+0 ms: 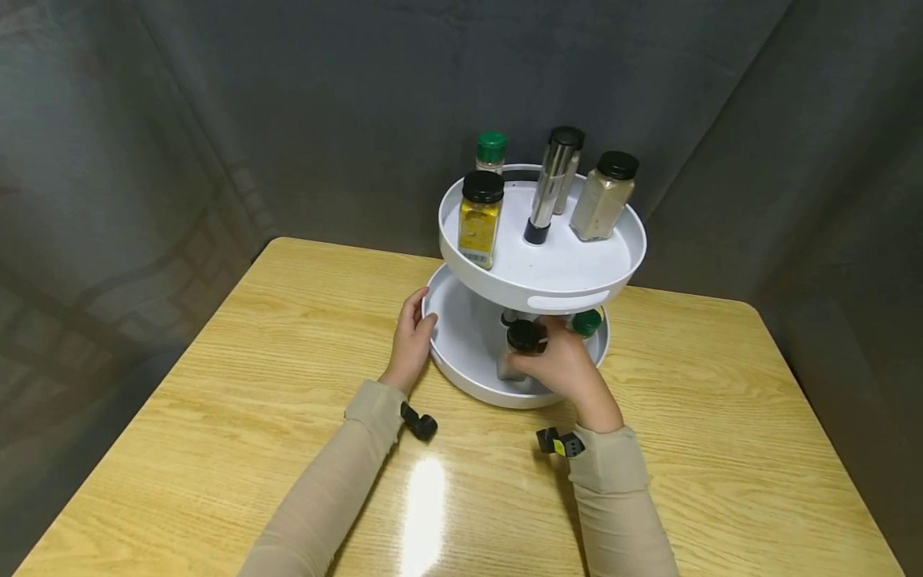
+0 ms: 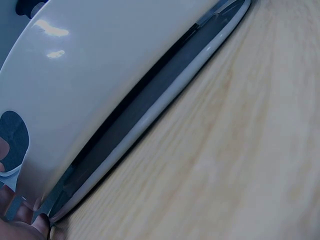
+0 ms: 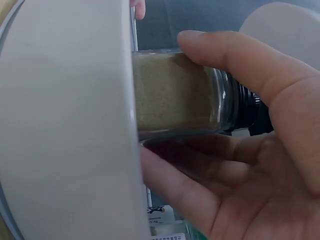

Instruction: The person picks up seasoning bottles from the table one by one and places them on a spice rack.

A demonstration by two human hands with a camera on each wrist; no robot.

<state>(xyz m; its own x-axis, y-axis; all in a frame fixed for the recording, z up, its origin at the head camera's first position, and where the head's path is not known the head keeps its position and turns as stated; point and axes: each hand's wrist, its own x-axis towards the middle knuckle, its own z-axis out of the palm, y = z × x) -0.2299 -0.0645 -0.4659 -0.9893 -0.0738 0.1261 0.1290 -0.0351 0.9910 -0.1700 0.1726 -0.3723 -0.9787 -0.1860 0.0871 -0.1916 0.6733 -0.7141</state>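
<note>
A white two-tier turntable organizer [image 1: 534, 276] stands on the wooden table. My right hand [image 1: 566, 365] reaches under the upper tier and grips a square glass spice jar [image 3: 175, 92]. In the right wrist view its contents are greenish-tan; the thumb lies on one side and fingers on the other. The jar's black lid [image 1: 524, 335] points up from the lower tray [image 1: 461, 320]. At that tray's left rim, my left hand [image 1: 411, 340] holds the edge; in the left wrist view only some of its fingers [image 2: 22, 215] show. A green-capped jar [image 1: 587, 322] sits right of my right hand.
The upper tier [image 1: 534, 264] carries a yellow spice jar [image 1: 479, 228], a green-capped jar [image 1: 491, 150] and a tan spice jar [image 1: 602, 200]. Another black-capped jar stands behind the central post [image 1: 551, 180]. A dark curtain [image 1: 346, 120] hangs behind the table [image 1: 288, 385].
</note>
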